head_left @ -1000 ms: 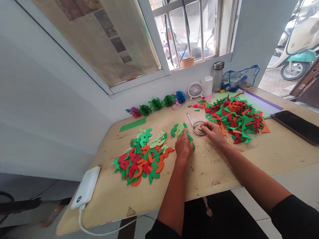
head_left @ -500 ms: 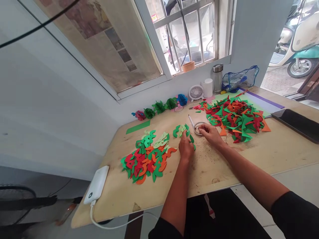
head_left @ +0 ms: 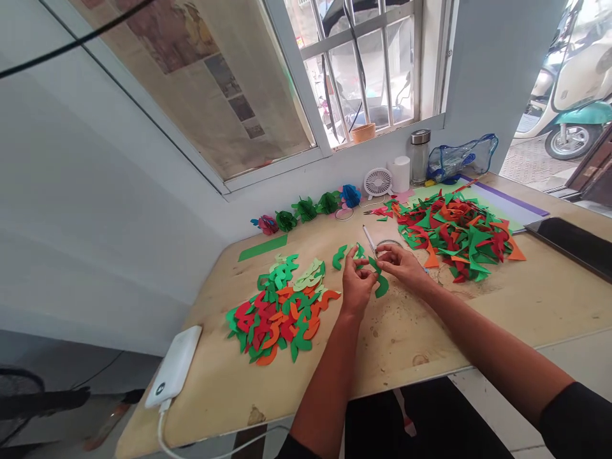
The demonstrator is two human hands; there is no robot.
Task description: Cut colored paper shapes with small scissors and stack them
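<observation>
A curved green paper cutout (head_left: 381,288) is pinched between the thumb and fingers of my left hand (head_left: 357,290). From the other side, the closed fingertips of my right hand (head_left: 404,268) meet its upper end. Whether something small is also between those fingertips cannot be made out. Just beyond my hands lie a few loose green cutouts (head_left: 339,257), partly covered by my left fingers. Behind my right fingers a thin ring (head_left: 389,241) shows in part, beside a white pen (head_left: 369,237). To the left spreads a pile of wavy green, red and orange paper cutouts (head_left: 275,319).
A heap of paper scraps (head_left: 459,229) lies on the right, beside a black phone (head_left: 574,239). Along the wall stand folded paper flowers (head_left: 305,208), a small fan (head_left: 377,183) and a glass bottle (head_left: 419,159). A white power bank (head_left: 174,366) with a cable sits at the left edge.
My right hand has moved from the ring to the green cutout. My left hand now holds this cutout up, away from the loose ones. The view has shifted slightly.
</observation>
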